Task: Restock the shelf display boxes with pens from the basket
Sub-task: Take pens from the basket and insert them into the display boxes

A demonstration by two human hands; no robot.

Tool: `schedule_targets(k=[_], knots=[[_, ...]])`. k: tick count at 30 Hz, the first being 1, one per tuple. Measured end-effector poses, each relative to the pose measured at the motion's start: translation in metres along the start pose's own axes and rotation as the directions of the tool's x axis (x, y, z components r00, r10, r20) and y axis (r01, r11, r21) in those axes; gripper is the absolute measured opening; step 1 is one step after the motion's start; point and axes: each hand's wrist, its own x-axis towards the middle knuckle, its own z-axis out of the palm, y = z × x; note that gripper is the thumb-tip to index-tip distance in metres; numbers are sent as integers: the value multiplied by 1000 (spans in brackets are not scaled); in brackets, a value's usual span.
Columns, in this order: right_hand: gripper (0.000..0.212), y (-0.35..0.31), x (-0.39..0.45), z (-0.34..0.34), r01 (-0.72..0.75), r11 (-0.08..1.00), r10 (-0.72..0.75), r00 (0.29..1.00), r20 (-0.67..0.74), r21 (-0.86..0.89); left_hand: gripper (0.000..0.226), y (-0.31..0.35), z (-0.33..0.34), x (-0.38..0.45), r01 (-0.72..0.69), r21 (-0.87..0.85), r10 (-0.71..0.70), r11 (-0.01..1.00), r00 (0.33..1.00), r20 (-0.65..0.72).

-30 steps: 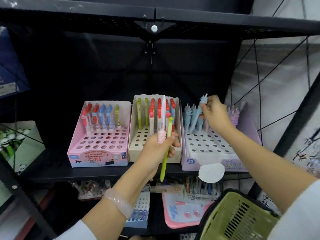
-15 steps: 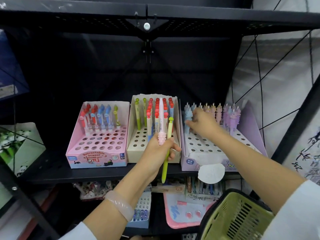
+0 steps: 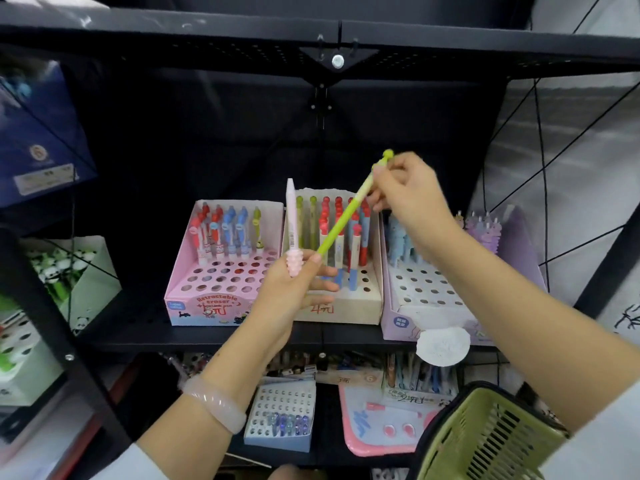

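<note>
Three display boxes stand on the black shelf: a pink box at left, a cream box in the middle and a lilac box at right, each with several pens in its back rows. My left hand holds a pink pen upright in front of the cream box. My right hand pinches the top end of a green pen, whose lower end lies at my left thumb. The green basket hangs at the lower right.
The shelf above overhangs the boxes. A lower shelf holds a blue pen box and a pink tray. A panda-print box sits at the left. A black frame post slants across the lower left.
My right hand left the lilac box, moved left and up, and took the top of the green pen. The green pen has swung from hanging below my left hand to slanting up right.
</note>
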Motion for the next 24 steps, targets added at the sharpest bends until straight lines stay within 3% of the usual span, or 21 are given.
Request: schedule_targets(k=[2,4,10,14,19,24], knots=[[5,-8,21,7,60,998,-59,994,-96,7,12,3,-21,3,10,89,-1,996,994,-107],[8,-7,36,22,98,990,-109,988,-111,-105,18,2,-36,7,37,180,-5,983,984,-176],[19,18,53,62,96,804,-16,990,140,-587,16,3,-53,19,51,241,1,969,978,-210],[18,20,57,70,104,743,70,970,231,-661,21,2,-56,23,69,243,-23,968,982,-189],[10,17,61,69,108,731,71,970,232,-674,13,5,-55,24,125,8,-121,992,975,-186],[10,18,60,66,122,726,63,968,242,-677,12,4,-53,25,111,-49,-118,993,978,-170]])
